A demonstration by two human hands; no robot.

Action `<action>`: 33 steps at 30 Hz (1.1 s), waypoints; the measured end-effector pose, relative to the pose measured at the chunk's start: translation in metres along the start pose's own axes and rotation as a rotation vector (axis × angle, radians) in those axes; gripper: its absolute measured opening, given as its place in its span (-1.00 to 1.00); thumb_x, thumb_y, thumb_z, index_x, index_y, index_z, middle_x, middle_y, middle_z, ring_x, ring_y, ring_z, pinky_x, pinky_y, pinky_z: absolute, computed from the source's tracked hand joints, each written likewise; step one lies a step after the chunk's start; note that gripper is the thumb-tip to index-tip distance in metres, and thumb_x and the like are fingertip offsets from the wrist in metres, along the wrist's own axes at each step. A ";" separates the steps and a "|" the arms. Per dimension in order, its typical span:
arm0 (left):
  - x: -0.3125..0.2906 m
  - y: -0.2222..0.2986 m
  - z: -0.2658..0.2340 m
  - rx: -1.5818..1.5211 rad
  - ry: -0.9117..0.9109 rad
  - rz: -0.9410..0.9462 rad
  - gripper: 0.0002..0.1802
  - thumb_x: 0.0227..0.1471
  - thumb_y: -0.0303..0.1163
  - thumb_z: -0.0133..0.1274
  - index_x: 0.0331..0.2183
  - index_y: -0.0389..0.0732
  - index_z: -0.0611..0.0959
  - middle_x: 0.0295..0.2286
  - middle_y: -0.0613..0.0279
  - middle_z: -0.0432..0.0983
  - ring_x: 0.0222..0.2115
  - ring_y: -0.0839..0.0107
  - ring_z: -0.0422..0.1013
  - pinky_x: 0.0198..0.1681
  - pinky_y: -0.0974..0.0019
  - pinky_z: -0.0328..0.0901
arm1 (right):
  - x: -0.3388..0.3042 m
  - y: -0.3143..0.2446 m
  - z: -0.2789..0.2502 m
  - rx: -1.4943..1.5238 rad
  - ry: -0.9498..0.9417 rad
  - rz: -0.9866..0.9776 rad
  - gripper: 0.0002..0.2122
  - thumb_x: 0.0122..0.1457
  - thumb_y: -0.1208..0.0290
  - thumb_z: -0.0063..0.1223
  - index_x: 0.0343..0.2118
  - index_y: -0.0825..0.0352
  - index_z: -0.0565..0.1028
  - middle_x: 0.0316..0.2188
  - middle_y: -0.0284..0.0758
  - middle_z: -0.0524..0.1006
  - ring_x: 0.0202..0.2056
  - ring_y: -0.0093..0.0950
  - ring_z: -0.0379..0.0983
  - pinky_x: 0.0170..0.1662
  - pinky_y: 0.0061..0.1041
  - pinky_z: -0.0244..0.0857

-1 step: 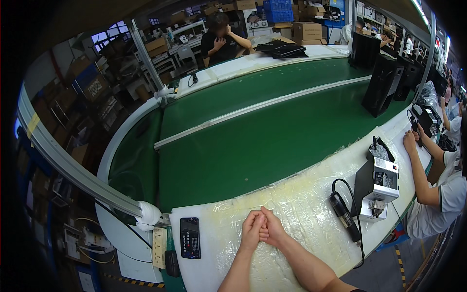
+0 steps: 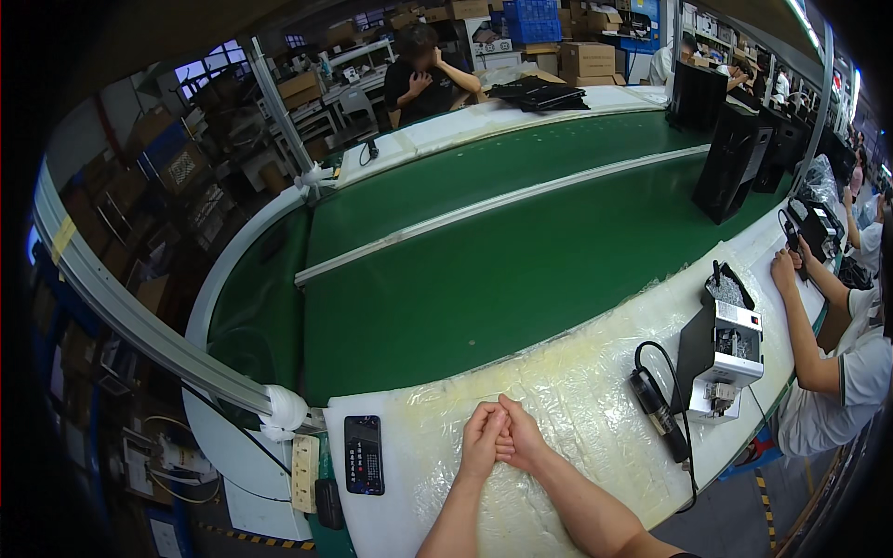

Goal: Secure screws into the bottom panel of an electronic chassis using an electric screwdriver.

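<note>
My left hand (image 2: 481, 439) and my right hand (image 2: 525, 435) are clasped together, fingers closed against each other, over the plastic-covered front edge of the bench (image 2: 577, 372). No object shows in either one. Left of them a dark smartphone (image 2: 364, 455) lies on the white surface. To the right lies a black electric screwdriver (image 2: 659, 416) with a looped cable. Beside it stands a silver and black screw feeder (image 2: 728, 353), and behind that a small black tray of clear plastic bits (image 2: 728, 286).
A green conveyor belt (image 2: 484, 279) runs beyond the bench, split by a pale rail (image 2: 484, 219). Tall black speaker cabinets (image 2: 730, 167) stand at its right. A metal post (image 2: 149, 298) and power strip (image 2: 304, 474) are at left. Co-workers sit across and to the right.
</note>
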State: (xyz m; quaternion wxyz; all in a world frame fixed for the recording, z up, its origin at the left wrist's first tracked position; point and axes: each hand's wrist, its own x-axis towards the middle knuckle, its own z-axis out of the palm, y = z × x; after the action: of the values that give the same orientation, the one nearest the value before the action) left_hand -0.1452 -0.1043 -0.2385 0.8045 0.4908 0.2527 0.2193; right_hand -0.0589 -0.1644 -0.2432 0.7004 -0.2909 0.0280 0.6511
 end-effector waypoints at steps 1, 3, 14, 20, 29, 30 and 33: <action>0.000 0.000 0.000 0.003 0.001 0.004 -0.85 0.23 -0.31 -0.09 -0.29 -0.18 0.46 -0.58 0.38 0.32 -0.70 0.68 0.25 -0.72 0.60 0.21 | 0.000 0.000 0.000 0.000 0.002 -0.002 -0.53 0.28 -0.02 -0.21 -0.76 0.07 0.22 -0.86 -0.53 0.17 -0.89 -0.65 0.02 -0.84 -0.67 -0.13; 0.000 -0.001 0.000 0.006 0.005 0.010 -0.85 0.23 -0.31 -0.09 -0.29 -0.18 0.45 -0.58 0.38 0.32 -0.70 0.68 0.24 -0.72 0.60 0.21 | 0.000 0.000 0.001 -0.002 0.001 -0.003 -0.53 0.28 -0.02 -0.21 -0.75 0.08 0.22 -0.86 -0.53 0.17 -0.89 -0.65 0.02 -0.84 -0.67 -0.13; 0.001 -0.002 0.001 0.018 0.018 0.000 -0.84 0.23 -0.28 -0.10 -0.29 -0.17 0.43 -0.57 0.38 0.31 -0.70 0.68 0.24 -0.71 0.60 0.21 | -0.002 -0.003 0.007 0.004 0.044 -0.009 -0.52 0.33 0.03 -0.32 -0.73 0.13 0.24 -0.89 -0.50 0.12 -0.89 -0.64 -0.04 -0.85 -0.66 -0.15; 0.002 -0.002 0.002 0.026 0.026 0.003 -0.84 0.23 -0.26 -0.09 -0.30 -0.15 0.44 -0.58 0.39 0.31 -0.71 0.69 0.24 -0.73 0.61 0.19 | -0.001 -0.002 0.008 -0.001 0.060 -0.009 -0.51 0.33 0.03 -0.33 -0.74 0.12 0.23 -0.89 -0.50 0.12 -0.90 -0.64 -0.04 -0.85 -0.66 -0.15; 0.001 -0.002 0.001 0.008 0.017 -0.007 -0.84 0.23 -0.27 -0.09 -0.30 -0.15 0.44 -0.58 0.39 0.30 -0.71 0.69 0.23 -0.73 0.61 0.18 | 0.001 0.000 0.004 0.003 0.037 -0.014 -0.52 0.32 0.02 -0.28 -0.74 0.11 0.23 -0.88 -0.52 0.14 -0.89 -0.65 -0.02 -0.85 -0.67 -0.14; 0.001 -0.002 0.001 0.006 0.018 -0.006 -0.84 0.23 -0.28 -0.09 -0.30 -0.15 0.44 -0.58 0.39 0.30 -0.71 0.69 0.23 -0.72 0.61 0.18 | 0.001 0.001 0.001 0.008 0.022 -0.015 -0.54 0.30 0.01 -0.24 -0.73 0.09 0.24 -0.86 -0.54 0.16 -0.89 -0.65 0.00 -0.85 -0.67 -0.13; 0.001 -0.001 0.001 0.000 0.020 -0.003 -0.84 0.23 -0.28 -0.09 -0.30 -0.16 0.44 -0.58 0.39 0.30 -0.70 0.69 0.23 -0.72 0.61 0.19 | 0.001 0.001 0.001 0.004 0.025 -0.023 -0.56 0.29 0.01 -0.21 -0.72 0.08 0.25 -0.85 -0.55 0.17 -0.89 -0.66 0.01 -0.85 -0.68 -0.13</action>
State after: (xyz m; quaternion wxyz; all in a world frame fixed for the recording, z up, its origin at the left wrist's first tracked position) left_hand -0.1435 -0.1050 -0.2392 0.8023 0.4880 0.2614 0.2230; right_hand -0.0601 -0.1632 -0.2427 0.7082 -0.2978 0.0348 0.6392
